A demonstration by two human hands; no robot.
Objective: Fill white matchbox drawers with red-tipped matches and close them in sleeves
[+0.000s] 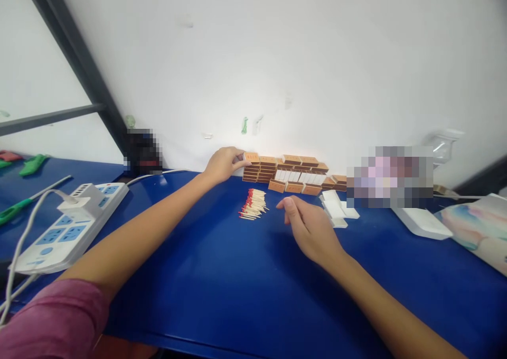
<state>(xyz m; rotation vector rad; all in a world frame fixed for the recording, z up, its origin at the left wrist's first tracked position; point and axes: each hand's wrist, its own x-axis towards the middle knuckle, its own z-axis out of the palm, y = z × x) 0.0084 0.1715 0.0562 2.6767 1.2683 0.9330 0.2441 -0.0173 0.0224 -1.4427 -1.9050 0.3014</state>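
Note:
My left hand (225, 163) reaches to the left end of a row of stacked matchboxes (267, 170). Its thumb and fingers are closed on a matchbox (251, 157) at the top of the end column. My right hand (311, 226) hovers over the table in front of the stacks, fingers curled in and thumb against the index finger; nothing shows in it. Just left of it lies a small pile of red-tipped matches (253, 205). Several white matchbox trays (335, 205) lie behind and right of it. Other matchboxes (295, 187) stand in front, some showing white sides.
The blue table (222, 274) meets a white wall (277, 58). At left lie a white power strip (75, 227) with cables and a green lighter-like tool (19, 208). A blurred-out object (390, 177), a white block (422, 221) and a patterned box (479, 229) are at right.

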